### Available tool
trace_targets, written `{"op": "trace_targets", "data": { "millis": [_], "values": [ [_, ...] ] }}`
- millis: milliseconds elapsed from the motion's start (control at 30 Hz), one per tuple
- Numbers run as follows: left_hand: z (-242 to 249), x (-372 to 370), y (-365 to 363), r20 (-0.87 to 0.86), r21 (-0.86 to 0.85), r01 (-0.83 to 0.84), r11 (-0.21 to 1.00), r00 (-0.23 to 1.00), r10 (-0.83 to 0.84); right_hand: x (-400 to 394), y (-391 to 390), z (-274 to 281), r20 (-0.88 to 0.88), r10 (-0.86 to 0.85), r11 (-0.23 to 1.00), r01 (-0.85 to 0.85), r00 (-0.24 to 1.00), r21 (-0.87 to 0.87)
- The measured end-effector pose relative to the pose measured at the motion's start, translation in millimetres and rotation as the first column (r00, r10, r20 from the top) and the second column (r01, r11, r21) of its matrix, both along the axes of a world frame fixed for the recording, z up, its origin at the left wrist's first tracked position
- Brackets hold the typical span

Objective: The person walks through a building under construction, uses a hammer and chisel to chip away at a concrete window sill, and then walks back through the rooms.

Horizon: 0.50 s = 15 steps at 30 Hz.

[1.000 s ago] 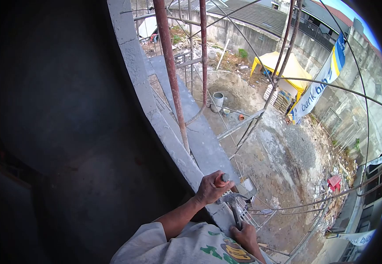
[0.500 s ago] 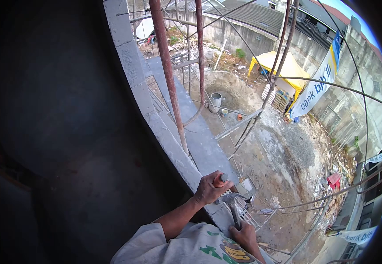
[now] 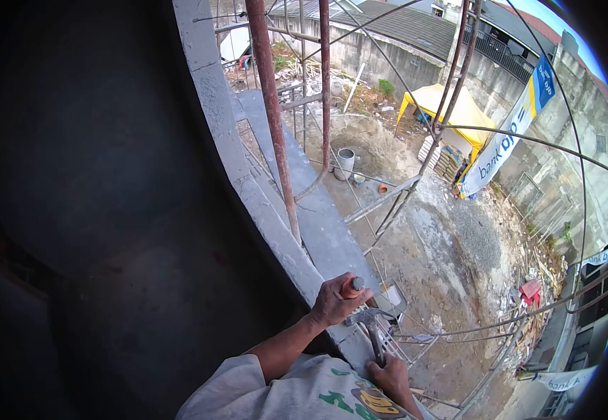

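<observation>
My left hand [image 3: 333,302] is wrapped round an orange handle [image 3: 352,287] with a grey round end, held over the top of the grey wall ledge [image 3: 276,227]. Whatever is at the handle's lower end is hidden. Just below it, my right hand [image 3: 391,376] grips the dark handle of a hammer [image 3: 376,343]. The metal hammer head is close beside my left hand; whether it touches the orange-handled tool cannot be made out.
Rusty scaffold poles [image 3: 274,105] rise beyond the ledge, beside a grey plank [image 3: 325,227]. Far below are a yellow canopy [image 3: 451,108], a grey drum [image 3: 344,162], rubble and a red cloth [image 3: 530,292]. A banner [image 3: 503,150] hangs at the right. Darkness fills the left.
The background has shifted slightly right in the view, and the banner has changed its folds. Both hands keep their holds, with the hammer in nearly the same place.
</observation>
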State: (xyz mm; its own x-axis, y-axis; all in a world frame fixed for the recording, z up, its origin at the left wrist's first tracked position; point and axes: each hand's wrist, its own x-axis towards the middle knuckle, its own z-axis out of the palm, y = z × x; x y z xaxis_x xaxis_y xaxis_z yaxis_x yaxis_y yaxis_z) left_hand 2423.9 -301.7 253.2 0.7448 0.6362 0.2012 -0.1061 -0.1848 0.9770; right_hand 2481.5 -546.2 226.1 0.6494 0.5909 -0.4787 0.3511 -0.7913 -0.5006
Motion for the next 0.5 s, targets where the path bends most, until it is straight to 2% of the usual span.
{"op": "trace_targets", "data": {
  "millis": [500],
  "values": [
    [-3.5, -3.2, 0.3, 0.041, -0.022, -0.009, 1.0, 0.999, 0.01, -0.8, 1.6, -0.2, 0.001, -0.011, 1.0, 0.011, 1.0, -0.011]
  ]
}}
